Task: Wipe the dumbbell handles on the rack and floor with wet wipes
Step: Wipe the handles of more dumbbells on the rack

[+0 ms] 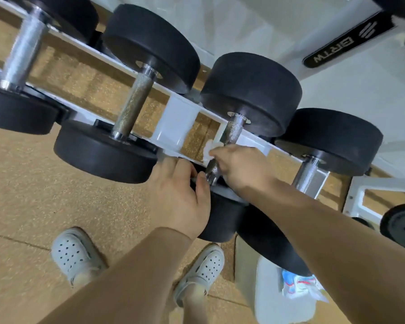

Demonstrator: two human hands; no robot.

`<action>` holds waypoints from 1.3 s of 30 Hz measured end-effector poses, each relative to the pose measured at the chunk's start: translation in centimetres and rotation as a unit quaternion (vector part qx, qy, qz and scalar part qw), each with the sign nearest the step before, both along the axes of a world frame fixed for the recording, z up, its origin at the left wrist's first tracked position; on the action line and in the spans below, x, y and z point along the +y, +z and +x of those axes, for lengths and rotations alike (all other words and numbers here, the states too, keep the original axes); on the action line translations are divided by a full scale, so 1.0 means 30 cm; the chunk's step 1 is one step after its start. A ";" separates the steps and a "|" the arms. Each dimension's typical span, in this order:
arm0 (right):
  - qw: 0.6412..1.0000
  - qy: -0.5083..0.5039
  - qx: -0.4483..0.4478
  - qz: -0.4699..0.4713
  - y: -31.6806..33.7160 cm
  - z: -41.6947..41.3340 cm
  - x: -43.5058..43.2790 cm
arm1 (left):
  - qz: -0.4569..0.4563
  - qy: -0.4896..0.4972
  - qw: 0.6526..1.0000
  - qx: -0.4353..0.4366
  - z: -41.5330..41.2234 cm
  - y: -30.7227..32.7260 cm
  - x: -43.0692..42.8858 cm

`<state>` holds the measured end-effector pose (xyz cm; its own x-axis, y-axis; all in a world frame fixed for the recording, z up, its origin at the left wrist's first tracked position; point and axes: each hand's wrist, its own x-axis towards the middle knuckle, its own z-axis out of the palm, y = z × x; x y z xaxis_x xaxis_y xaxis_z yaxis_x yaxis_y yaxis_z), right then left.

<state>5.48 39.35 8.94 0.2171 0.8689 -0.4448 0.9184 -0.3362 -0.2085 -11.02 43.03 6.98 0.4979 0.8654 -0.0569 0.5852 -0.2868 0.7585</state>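
Several black dumbbells with knurled steel handles lie across a white rack (pixel 178 118). My right hand (pixel 241 169) wraps a white wet wipe (pixel 209 148) around the handle (pixel 233 132) of the third dumbbell from the left. My left hand (pixel 180 195) rests on that dumbbell's near black head (pixel 222 218), fingers curled over its top edge. To the left lies another dumbbell whose handle (pixel 133 104) is bare. A further handle (pixel 308 174) shows to the right of my right forearm.
A wet wipe packet (pixel 297 285) lies on a white surface (pixel 278 305) at the lower right. A weight plate (pixel 402 226) sits low on the right. My feet in grey perforated clogs (pixel 75 256) stand on the tan rubber floor (pixel 33 183).
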 end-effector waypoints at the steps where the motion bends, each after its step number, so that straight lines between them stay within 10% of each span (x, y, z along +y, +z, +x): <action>1: 0.999 0.018 0.021 -0.021 0.006 -0.005 -0.015 | 0.008 0.000 1.000 -0.002 -0.001 0.000 0.000; 14: 0.982 -0.118 0.011 0.147 0.055 -0.014 0.015 | 0.004 0.012 0.999 -0.040 0.004 0.005 0.012; 27: 0.987 -0.070 -0.025 0.144 0.008 0.025 0.018 | -0.009 0.013 0.999 -0.028 0.007 0.006 0.007; 33: 0.990 0.130 -0.011 0.055 0.041 0.074 0.034 | -0.014 0.013 1.000 -0.024 0.006 0.019 0.008; 39: 0.997 -0.028 -0.047 0.045 0.012 -0.002 0.064 | -0.022 0.000 1.000 -0.022 0.005 0.017 0.015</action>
